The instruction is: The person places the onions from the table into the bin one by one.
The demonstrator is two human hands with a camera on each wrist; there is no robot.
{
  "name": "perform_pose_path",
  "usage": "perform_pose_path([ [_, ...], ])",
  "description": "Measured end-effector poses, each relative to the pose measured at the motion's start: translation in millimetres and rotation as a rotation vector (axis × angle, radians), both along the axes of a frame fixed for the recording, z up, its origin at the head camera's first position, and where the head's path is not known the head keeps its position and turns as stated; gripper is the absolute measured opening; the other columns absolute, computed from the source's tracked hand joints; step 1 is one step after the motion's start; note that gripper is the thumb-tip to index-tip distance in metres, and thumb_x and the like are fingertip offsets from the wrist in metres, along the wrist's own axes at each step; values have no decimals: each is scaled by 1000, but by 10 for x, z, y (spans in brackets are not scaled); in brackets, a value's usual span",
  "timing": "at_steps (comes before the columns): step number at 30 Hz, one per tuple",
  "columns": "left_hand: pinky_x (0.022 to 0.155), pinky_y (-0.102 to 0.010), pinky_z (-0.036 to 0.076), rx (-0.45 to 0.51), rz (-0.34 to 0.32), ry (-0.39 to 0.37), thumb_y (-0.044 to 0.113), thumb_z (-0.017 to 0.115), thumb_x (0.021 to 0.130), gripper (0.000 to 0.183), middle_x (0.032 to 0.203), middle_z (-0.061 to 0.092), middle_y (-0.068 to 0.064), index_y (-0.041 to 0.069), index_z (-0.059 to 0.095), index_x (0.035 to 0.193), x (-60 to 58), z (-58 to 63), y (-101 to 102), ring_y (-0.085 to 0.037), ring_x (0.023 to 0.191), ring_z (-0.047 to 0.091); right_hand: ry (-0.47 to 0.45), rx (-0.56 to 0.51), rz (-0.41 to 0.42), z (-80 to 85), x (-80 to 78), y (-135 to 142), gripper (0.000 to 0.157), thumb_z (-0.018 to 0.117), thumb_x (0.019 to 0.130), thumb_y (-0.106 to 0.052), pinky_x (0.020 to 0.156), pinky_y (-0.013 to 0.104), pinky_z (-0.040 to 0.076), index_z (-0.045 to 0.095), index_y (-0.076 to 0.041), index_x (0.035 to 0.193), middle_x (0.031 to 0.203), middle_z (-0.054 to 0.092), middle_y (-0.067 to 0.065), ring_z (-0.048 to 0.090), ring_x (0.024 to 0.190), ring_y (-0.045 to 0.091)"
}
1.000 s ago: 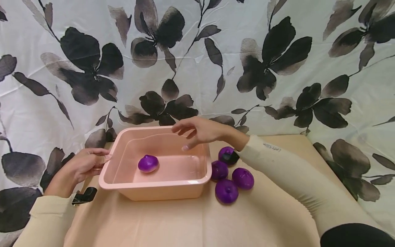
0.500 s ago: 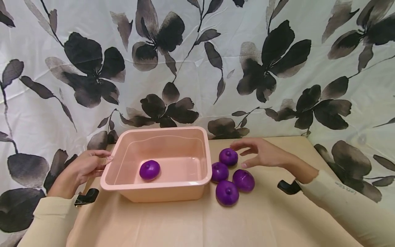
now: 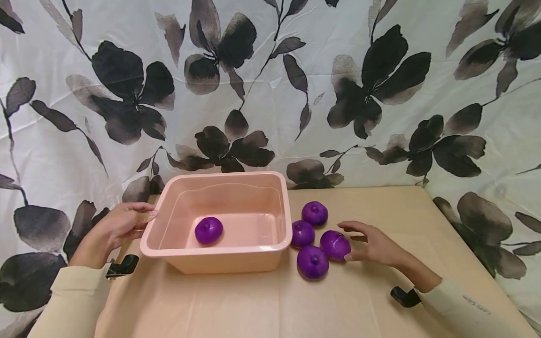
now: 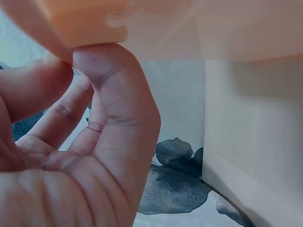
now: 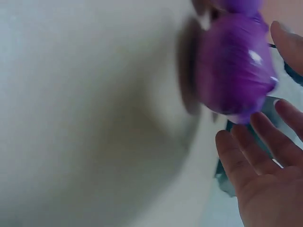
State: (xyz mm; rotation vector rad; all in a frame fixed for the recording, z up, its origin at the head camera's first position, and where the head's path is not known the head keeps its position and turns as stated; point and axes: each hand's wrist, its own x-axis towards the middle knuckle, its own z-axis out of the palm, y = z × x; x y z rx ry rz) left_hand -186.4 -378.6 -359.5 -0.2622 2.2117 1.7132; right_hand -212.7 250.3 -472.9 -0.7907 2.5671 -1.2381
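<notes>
In the head view a pink plastic basin stands on the table, with one shiny purple onion lying inside. My left hand pinches the basin's left rim between thumb and finger; the left wrist view shows the bent finger under the lip. To the basin's right lie several more purple onions, close together. My right hand is at the rightmost onion, fingers spread and relaxed around its right side. In the right wrist view the fingers are loosely extended beside that onion, not closed round it.
The other onions outside the basin are a back one, one against the basin wall and a front one. A beige cloth covers the table. A floral curtain hangs behind.
My right hand has moved from above the basin out to the right, past the back onion, then down towards the rightmost onion. The left hand stays on the rim.
</notes>
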Motion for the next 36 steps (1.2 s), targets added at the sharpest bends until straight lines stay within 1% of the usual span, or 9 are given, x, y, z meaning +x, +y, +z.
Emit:
perform_pose_path([
  [2,72,-27,61,-5,2,-3,8,61,103,20,88,70,10,24,72,100,-2,-1,9,-7,80,70,-11,-16,-11,-97,15,-10,79,92,78,-23,109,52,51,54,-2,145,146,60,18,54,134,47],
  [4,73,-28,61,-20,1,0,9,62,103,17,89,70,10,23,72,102,-7,-5,18,-7,80,70,-17,-26,-24,-178,25,-19,80,92,77,-22,109,48,52,55,-2,145,145,61,17,56,133,46],
  [11,73,-28,61,-18,-6,10,9,61,103,16,88,71,11,21,72,104,-41,-9,26,-6,80,71,-50,-70,-62,-322,37,-76,80,94,75,-21,103,22,51,56,-6,144,144,59,20,58,131,46],
  [14,73,-28,61,-15,-7,0,9,60,103,18,88,71,11,22,72,102,-35,-9,17,-6,80,71,-70,-86,-70,-344,39,-105,81,94,75,-21,101,20,50,56,-6,144,143,60,19,59,130,44],
  [20,73,-27,61,-9,-10,9,9,60,104,21,88,70,12,26,72,100,-39,2,7,-5,80,69,-74,-115,-106,-347,47,-141,79,96,72,-18,97,23,53,59,-7,141,140,63,18,61,125,38],
  [27,73,-27,61,-1,-20,2,9,60,104,20,88,71,11,25,72,101,-18,-5,-24,-6,80,70,-111,-137,-157,-284,79,-168,81,98,68,-18,97,20,53,62,-10,140,141,65,15,65,124,34],
  [31,73,-27,61,8,-22,9,8,61,103,24,88,72,10,27,73,96,-17,-10,-41,-6,80,70,-130,-148,-177,-174,97,-181,82,98,68,-19,98,20,53,62,-10,141,142,65,14,65,128,39],
  [34,73,-27,61,12,-27,9,8,60,103,25,87,72,11,28,73,95,-19,-12,-51,-6,80,70,-110,-147,-170,-60,117,-191,81,97,69,-20,100,23,54,61,-7,141,143,64,16,64,129,43],
  [36,73,-27,61,14,-27,7,8,60,104,24,87,72,11,28,72,96,-20,-14,-56,-6,80,71,-90,-146,-166,16,130,-199,80,97,70,-19,101,23,54,62,-7,141,142,65,16,64,128,41],
])
